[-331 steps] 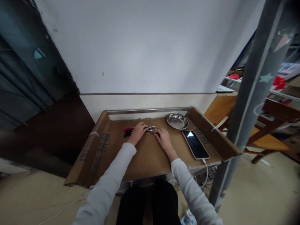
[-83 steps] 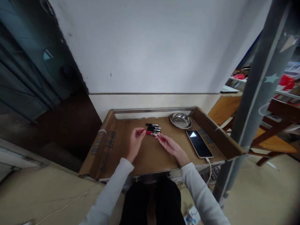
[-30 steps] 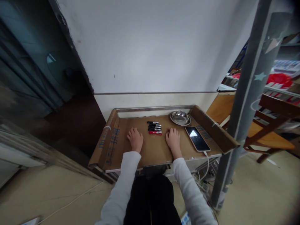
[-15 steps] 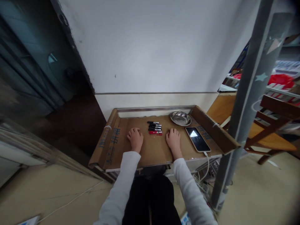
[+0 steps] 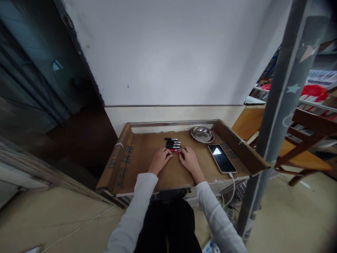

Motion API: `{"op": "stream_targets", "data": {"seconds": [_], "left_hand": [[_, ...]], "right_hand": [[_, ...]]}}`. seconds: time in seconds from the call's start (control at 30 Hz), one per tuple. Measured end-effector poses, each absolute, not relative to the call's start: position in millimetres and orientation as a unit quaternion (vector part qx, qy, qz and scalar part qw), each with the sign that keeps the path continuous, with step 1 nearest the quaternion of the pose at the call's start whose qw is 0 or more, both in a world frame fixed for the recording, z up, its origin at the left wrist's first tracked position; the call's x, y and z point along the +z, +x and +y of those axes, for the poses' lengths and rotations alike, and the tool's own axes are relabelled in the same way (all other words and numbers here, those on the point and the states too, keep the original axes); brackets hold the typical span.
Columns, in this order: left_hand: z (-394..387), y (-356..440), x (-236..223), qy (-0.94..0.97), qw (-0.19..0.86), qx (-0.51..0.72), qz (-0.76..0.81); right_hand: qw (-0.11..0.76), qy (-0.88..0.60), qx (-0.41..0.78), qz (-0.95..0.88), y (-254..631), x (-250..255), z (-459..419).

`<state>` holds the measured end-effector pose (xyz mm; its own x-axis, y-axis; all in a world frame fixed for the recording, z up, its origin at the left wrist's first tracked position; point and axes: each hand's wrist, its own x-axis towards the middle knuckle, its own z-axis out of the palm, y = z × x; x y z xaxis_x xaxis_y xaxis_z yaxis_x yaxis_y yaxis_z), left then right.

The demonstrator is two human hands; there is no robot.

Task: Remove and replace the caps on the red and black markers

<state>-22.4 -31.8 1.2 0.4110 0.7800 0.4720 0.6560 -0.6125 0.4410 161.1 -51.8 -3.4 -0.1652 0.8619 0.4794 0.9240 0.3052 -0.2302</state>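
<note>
Several markers lie in a stacked row on the cardboard-covered table (image 5: pixel 143 146): black markers (image 5: pixel 173 143) at the back, and red markers (image 5: pixel 173 150) nearest me. My left hand (image 5: pixel 160 160) is beside the left end of the red ones, fingers curved and thumb slightly apart, with nothing visibly held. At their right end, my right hand (image 5: pixel 190 161) has its bent fingertips on a red marker that sits slightly askew. Its fingers partly cover that marker's end.
A round metal dish (image 5: pixel 202 135) stands at the back right. In front of it lies a phone (image 5: pixel 222 159) with a white charging cable (image 5: pixel 233 189). Raised cardboard sides edge the table. A grey pole (image 5: pixel 273 123) and a wooden chair (image 5: pixel 302 154) stand to the right.
Both hands have moved inward from the table's sides to the ends of the red markers, and their fingers have curled. One red marker appears slightly shifted toward me.
</note>
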Motion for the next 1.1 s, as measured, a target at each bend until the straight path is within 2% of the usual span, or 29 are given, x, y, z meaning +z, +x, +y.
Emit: {"op": "stream_targets", "data": {"seconds": [0.1, 0.2, 0.3, 0.37, 0.73, 1.1], "left_hand": [[-21.4, -16.6, 1.6, 0.797, 0.121, 0.399, 0.437], [-10.1, -10.7, 2.1, 0.754, 0.150, 0.471, 0.433], [-3.8, -7.9, 1.7, 0.746, 0.165, 0.490, 0.418], [-3.5, -7.8, 1.0, 0.760, 0.165, 0.483, 0.403], [-9.2, -9.7, 3.1, 0.770, 0.159, 0.477, 0.392], [-11.7, -9.9, 4.4, 0.774, 0.157, 0.456, 0.410]], "right_hand": [[0.270, -0.587, -0.055, -0.761, 162.6, -5.5, -49.4], [0.325, -0.577, -0.028, -0.748, 162.5, -1.6, -44.1], [0.390, -0.569, -0.012, -0.724, 157.4, 4.9, -36.0], [0.403, -0.555, -0.014, -0.727, 152.2, 8.0, -31.6], [0.366, -0.544, -0.048, -0.754, 148.4, 5.7, -32.4], [0.362, -0.547, -0.021, -0.754, 146.7, 7.9, -34.0]]}}
